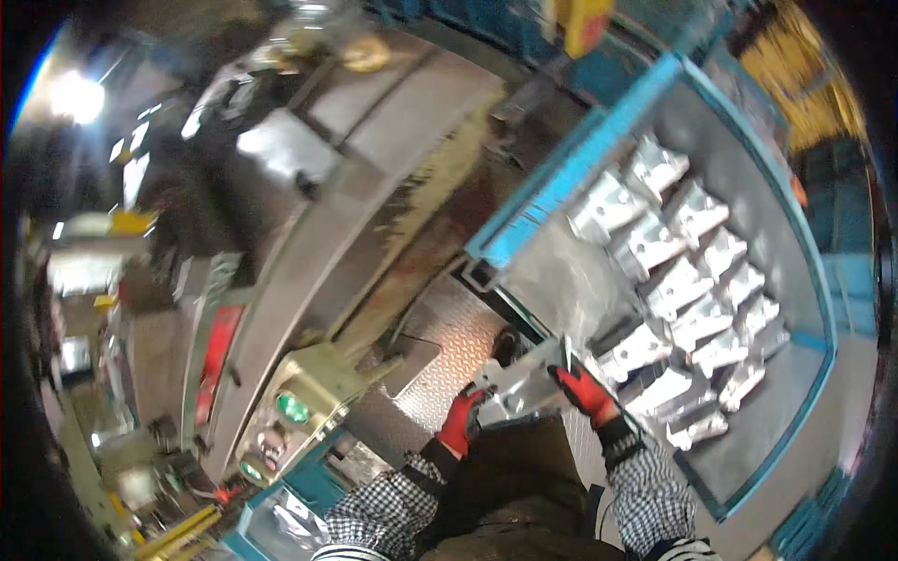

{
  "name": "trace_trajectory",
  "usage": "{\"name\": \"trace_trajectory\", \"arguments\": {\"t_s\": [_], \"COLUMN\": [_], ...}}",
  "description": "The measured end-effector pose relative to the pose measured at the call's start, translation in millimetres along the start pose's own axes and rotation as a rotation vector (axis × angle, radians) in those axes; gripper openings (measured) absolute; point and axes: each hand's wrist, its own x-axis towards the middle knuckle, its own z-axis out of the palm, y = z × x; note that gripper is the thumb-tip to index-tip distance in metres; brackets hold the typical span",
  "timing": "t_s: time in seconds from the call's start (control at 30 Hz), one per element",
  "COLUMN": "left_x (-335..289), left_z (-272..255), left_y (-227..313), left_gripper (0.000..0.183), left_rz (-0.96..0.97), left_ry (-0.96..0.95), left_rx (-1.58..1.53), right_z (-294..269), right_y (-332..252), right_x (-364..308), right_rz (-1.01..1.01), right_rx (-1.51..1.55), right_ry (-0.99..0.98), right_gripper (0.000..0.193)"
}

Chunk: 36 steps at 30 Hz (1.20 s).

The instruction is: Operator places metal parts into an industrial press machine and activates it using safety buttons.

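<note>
Two checked sleeves [382, 510] are slanting up from the bottom edge of the frame, the left hand [461, 421] pointing up and rightward, the right hand [586, 393] pointing toward the upper left. Gloved fingers are grasping opposite ends of a metal part [526, 385] at lower centre. It is gleaming silver-grey, looking long and angular. Similar pieces [703, 320] are lying in the blue-rimmed bin [561, 192] at right.

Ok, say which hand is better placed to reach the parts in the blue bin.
Probably the right hand: it grips the metal piece on the side nearer the blue bin; the left hand holds the far side.
</note>
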Motion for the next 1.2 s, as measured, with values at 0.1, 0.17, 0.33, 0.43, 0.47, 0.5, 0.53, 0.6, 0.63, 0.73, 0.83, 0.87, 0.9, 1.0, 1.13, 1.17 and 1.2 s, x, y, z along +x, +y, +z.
{"name": "trace_trajectory", "arguments": {"t_s": [0.1,0.17,0.33,0.43,0.47,0.5,0.53,0.6,0.63,0.73,0.83,0.87,0.9,1.0,1.13,1.17,1.2], "left_x": [-85,-135,-233,-270,-286,-288,-289,-287,-277,-233,-162,-139,-118,-76,-33,-29,-29], "left_z": [-9,-28,-76,-65,-54,-51,-51,-52,-54,-42,-39,-31,-24,-9,-20,-25,-8], "left_y": [13,6,12,41,62,79,98,136,146,200,255,278,302,365,424,430,435], "left_gripper": [0.034,0.03,0.037,0.038,0.038,0.039,0.039,0.041,0.04,0.036,0.035,0.032,0.03,0.023,0.018,0.019,0.022], "left_rz": [0.041,0.036,0.245,0.304,0.287,0.172,0.166,0.161,0.364,0.509,0.666,0.678,0.699,0.697,0.775,0.831,0.87], "left_ry": [0.057,0.088,-0.156,-0.233,-0.261,-0.305,-0.323,-0.354,-0.368,-0.36,-0.359,-0.324,-0.289,-0.37,-0.334,-0.294,-0.286], "left_rx": [0.143,0.166,0.326,0.244,0.183,-0.047,-0.072,-0.125,0.051,-0.02,-0.181,-0.264,-0.348,-0.626,-0.846,-0.838,-0.783], "right_z": [37,59,106,125,130,138,144,171,190,233,306,324,344,400,513,535,521], "right_y": [-31,-58,-114,-158,-171,-191,-214,-292,-342,-448,-571,-601,-631,-683,-708,-704,-703], "right_x": [-72,-108,-130,-102,-88,-71,-55,-30,-22,35,79,102,123,210,263,271,302], "right_rz": [-0.034,0.061,0.099,-0.07,-0.21,-0.346,-0.296,-0.194,-0.138,-0.326,-0.482,-0.568,-0.673,-0.901,-0.836,-0.769,-0.669], "right_rx": [0.012,-0.143,-0.608,-0.805,-0.873,-0.939,-1.0,-1.141,-1.221,-1.24,-1.372,-1.498,-1.62,-1.782,-1.952,-1.922,-1.811], "right_ry": [-0.094,-0.162,-0.332,-0.468,-0.538,-0.584,-0.588,-0.558,-0.524,-0.373,-0.418,-0.479,-0.536,-0.578,-0.854,-0.884,-0.788], "right_gripper": [0.07,0.074,0.093,0.085,0.081,0.077,0.068,0.059,0.06,0.085,0.084,0.073,0.064,0.045,0.057,0.062,0.068]}}
